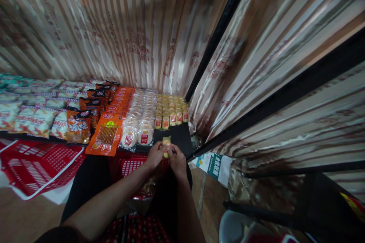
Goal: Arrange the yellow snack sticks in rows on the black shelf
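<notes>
Worn items: dark sleeve (58, 235), dark trousers (85, 184), patterned cloth (145, 231).
Patterned cloth: red and dark, small pale marks; narrow dark strip (126, 228) on it, cord or seam unclear. Left of cloth, sleeve plain, short; forearms (111, 201) bare. Beyond cloth, trousers plain, weave too dim. Left hand (155, 155), right hand (177, 161): bare.

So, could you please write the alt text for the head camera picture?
A person's left hand and right hand hold a small yellow packet near the front edge of a black shelf. Rows of similar packets, round white packs, orange packs and white bags line it; a red basket is lower left.
</notes>
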Action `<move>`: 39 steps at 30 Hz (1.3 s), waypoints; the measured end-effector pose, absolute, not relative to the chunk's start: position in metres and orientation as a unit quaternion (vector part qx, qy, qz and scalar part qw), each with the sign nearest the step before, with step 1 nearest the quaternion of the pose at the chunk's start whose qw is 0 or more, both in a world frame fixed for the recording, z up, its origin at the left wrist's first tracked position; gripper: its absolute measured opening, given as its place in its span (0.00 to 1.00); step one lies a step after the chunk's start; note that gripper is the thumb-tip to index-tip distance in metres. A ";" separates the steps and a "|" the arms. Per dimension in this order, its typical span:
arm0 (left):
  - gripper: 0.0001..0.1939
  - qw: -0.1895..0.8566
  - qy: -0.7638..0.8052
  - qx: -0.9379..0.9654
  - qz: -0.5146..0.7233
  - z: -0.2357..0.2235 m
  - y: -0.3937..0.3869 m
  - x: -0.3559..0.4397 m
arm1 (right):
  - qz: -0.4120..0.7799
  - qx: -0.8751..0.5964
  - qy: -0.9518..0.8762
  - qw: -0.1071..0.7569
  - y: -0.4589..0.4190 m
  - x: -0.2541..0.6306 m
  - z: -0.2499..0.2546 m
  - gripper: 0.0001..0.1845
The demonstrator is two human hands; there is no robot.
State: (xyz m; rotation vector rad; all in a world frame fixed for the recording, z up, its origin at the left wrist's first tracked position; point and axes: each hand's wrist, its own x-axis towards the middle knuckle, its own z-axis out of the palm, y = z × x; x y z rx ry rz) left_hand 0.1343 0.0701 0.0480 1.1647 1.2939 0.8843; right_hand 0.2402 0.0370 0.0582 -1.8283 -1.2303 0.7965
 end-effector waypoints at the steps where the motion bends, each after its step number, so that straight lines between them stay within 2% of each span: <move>1: 0.10 0.556 0.556 0.493 0.372 0.050 0.070 0.135 | 0.311 -0.722 -0.481 0.388 0.038 0.241 0.058 0.19; 13: 0.08 0.495 0.566 0.538 0.379 0.056 0.085 0.152 | 0.253 -0.749 -0.467 0.396 0.057 0.250 0.061 0.23; 19: 0.12 0.438 0.583 0.587 0.351 0.063 0.088 0.161 | 0.223 -0.762 -0.455 0.403 0.070 0.257 0.056 0.24; 28: 0.15 0.438 0.585 0.576 0.367 0.063 0.097 0.174 | 0.220 -0.766 -0.447 0.406 0.091 0.264 0.053 0.26; 39: 0.16 0.445 0.582 0.558 0.390 0.069 0.116 0.183 | 0.209 -0.743 -0.449 0.451 0.122 0.271 0.046 0.26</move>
